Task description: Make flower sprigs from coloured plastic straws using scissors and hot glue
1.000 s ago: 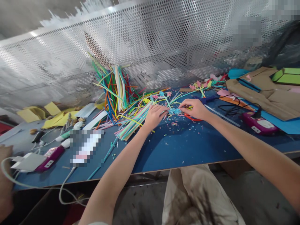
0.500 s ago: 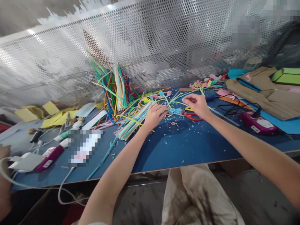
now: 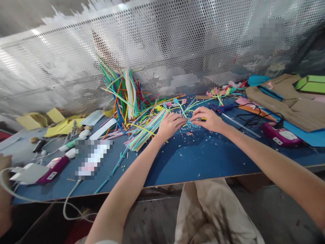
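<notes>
Both hands meet over the blue tabletop, fingertips nearly touching. My left hand [image 3: 172, 124] pinches a fuzzy light-blue pipe cleaner piece [image 3: 189, 123] from its left side. From the right, the closed fingertips of my right hand [image 3: 208, 119] are on the same piece. Its exact shape is partly hidden by the fingers. A bit of yellow shows beneath my right fingers, too small to name. Beside my left hand lies a bundle of pastel pipe cleaners [image 3: 146, 134]. Just beyond the hands is a stem with small pink and blue pipe cleaner flowers [image 3: 181, 104].
A blue glue gun [image 3: 224, 107] with a clear stick lies right of my hands. Purple power strips [image 3: 280, 134] sit on both sides. Many coloured pipe cleaners [image 3: 119, 98] lean on the perforated metal screen [image 3: 177, 51]. Another person's arm [image 3: 5, 193] is at far left.
My right hand has moved left and down, and its fingers now touch the light-blue piece. The red scissor handles seen below it are no longer visible. My left hand stays nearly in place.
</notes>
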### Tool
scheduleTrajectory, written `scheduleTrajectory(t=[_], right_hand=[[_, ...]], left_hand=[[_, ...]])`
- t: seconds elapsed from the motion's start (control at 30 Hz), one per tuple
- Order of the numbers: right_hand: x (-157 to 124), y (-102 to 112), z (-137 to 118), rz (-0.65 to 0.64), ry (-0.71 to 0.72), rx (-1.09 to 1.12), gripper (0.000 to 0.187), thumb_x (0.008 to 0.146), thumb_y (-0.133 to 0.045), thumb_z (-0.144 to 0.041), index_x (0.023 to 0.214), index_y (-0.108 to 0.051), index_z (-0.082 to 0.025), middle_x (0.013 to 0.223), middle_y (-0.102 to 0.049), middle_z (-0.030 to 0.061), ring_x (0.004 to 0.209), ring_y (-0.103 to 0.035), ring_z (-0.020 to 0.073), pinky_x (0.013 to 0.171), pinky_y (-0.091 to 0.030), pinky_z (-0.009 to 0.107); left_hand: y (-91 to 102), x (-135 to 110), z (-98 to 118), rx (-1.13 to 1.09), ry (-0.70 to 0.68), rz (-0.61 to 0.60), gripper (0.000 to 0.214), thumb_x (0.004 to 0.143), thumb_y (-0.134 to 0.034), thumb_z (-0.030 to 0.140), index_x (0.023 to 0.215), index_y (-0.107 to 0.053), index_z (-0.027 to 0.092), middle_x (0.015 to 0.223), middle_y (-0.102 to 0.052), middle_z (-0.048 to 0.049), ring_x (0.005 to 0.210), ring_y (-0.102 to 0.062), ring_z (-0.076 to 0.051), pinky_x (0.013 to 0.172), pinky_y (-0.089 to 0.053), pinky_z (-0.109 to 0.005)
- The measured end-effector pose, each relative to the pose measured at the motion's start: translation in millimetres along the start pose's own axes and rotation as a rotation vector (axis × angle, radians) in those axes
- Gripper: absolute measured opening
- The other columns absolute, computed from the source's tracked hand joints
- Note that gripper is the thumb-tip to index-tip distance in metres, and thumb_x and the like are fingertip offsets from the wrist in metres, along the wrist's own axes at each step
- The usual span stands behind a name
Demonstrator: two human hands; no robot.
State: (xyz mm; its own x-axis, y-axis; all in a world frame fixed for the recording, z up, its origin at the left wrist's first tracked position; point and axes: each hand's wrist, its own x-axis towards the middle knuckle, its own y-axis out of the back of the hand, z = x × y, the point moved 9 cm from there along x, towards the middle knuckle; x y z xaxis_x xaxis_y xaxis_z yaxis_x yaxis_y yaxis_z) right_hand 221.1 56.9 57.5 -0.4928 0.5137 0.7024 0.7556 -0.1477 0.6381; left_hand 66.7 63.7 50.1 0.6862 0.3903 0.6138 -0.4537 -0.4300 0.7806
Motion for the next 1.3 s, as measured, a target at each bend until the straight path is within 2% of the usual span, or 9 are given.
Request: scheduleTrajectory(t=[0.27, 0.93, 1.3], right_hand=[[1.6, -0.3, -2.3, -0.005, -0.015, 0.006, 0.013, 0.094, -0.067, -0.041, 0.092, -0.072, -0.029, 0.100, -0.070, 0.0028, 0.097, -0.061, 0.0228, 0.094, -0.048, 0.046], [-0.8, -4.0, 0.5, -0.091, -0.074, 0.027, 0.014, 0.099, -0.056, -0.037, 0.094, -0.057, -0.025, 0.103, -0.064, 0.0058, 0.102, -0.057, 0.0244, 0.097, -0.044, 0.046], [-1.0, 12.8, 10.1, 0.025, -0.093, -0.032, 0.012, 0.100, -0.056, -0.034, 0.094, -0.058, -0.025, 0.099, -0.066, 0.0053, 0.100, -0.058, 0.0241, 0.095, -0.044, 0.045]], left_hand=[[0.9, -0.1, 0.5, -0.012, 0.003, 0.001, 0.025, 0.100, -0.056, 0.042, 0.114, -0.075, 0.033, 0.107, -0.074, -0.0021, 0.096, -0.061, -0.018, 0.086, -0.040, -0.038], [3.3, -0.1, 2.1, -0.008, -0.028, 0.055, 0.021, 0.098, -0.061, 0.038, 0.109, -0.077, 0.030, 0.106, -0.075, -0.0029, 0.096, -0.062, -0.018, 0.093, -0.041, -0.038], [8.8, -1.3, -0.7, -0.008, -0.025, 0.092, 0.020, 0.098, -0.062, 0.036, 0.111, -0.077, 0.034, 0.106, -0.076, 0.0009, 0.095, -0.061, -0.016, 0.089, -0.040, -0.037]])
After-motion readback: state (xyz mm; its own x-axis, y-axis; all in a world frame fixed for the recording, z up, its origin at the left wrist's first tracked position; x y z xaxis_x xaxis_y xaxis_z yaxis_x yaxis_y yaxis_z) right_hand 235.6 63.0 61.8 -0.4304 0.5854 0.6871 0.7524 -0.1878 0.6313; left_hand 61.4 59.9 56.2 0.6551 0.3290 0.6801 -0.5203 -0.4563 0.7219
